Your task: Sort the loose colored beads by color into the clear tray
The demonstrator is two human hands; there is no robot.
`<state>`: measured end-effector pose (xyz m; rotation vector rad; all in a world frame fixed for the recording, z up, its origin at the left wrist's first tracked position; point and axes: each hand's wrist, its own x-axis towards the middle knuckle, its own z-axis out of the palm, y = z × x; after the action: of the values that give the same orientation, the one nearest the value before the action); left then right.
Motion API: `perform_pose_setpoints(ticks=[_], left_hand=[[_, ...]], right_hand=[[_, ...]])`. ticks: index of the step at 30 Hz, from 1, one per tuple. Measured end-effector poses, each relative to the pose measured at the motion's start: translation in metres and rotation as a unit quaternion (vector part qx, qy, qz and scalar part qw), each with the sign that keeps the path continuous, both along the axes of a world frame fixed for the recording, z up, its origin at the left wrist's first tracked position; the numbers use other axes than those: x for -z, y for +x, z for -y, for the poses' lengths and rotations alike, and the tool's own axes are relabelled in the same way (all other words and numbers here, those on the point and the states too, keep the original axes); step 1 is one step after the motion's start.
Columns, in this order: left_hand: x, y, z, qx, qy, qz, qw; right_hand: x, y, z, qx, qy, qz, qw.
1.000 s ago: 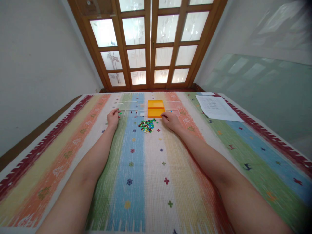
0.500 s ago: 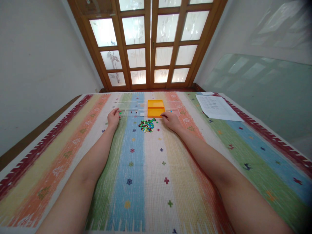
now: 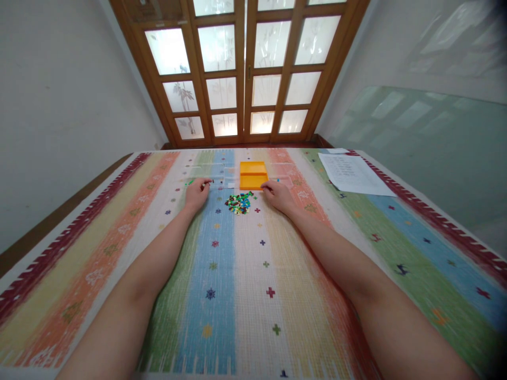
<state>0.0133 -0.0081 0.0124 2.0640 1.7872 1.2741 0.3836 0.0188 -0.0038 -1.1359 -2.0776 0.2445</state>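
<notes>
A small heap of tiny coloured pieces (image 3: 238, 202) lies on the striped cloth between my hands. Just beyond it stands an orange tray (image 3: 253, 175), flanked by clear trays on the left (image 3: 216, 174) and on the right (image 3: 283, 174). My left hand (image 3: 197, 192) rests on the cloth at the near edge of the left clear tray, fingers curled together at the tips. A green piece (image 3: 190, 182) lies just to its left. My right hand (image 3: 278, 194) sits by the orange tray's near right corner, fingers curled; what either hand pinches is too small to see.
A printed sheet of paper (image 3: 352, 173) lies at the far right of the table. The cloth's dark red border (image 3: 455, 232) marks the right edge. Wooden glazed doors (image 3: 245, 79) stand behind the table's far end.
My left hand has slid to the right, away from the green piece and closer to the heap. My right hand has stayed put.
</notes>
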Motion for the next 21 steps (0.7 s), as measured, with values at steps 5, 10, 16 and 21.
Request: perform_pose_setpoints(ticks=[5,10,16,21], left_hand=[[-0.007,0.025,0.013,0.173,-0.040,-0.096,0.979],[-0.012,0.030,0.020,0.260,-0.086,-0.118,0.954],[-0.012,0.029,0.021,0.304,-0.104,-0.118,0.940],[-0.013,0.029,0.020,0.320,-0.109,-0.103,0.935]], right_hand=[[-0.001,0.000,0.001,0.002,-0.006,0.000,1.000],[0.000,0.000,0.000,0.000,0.000,0.004,1.000],[0.001,0.000,-0.001,-0.002,-0.003,0.000,1.000],[0.000,0.000,0.000,-0.001,-0.008,-0.003,1.000]])
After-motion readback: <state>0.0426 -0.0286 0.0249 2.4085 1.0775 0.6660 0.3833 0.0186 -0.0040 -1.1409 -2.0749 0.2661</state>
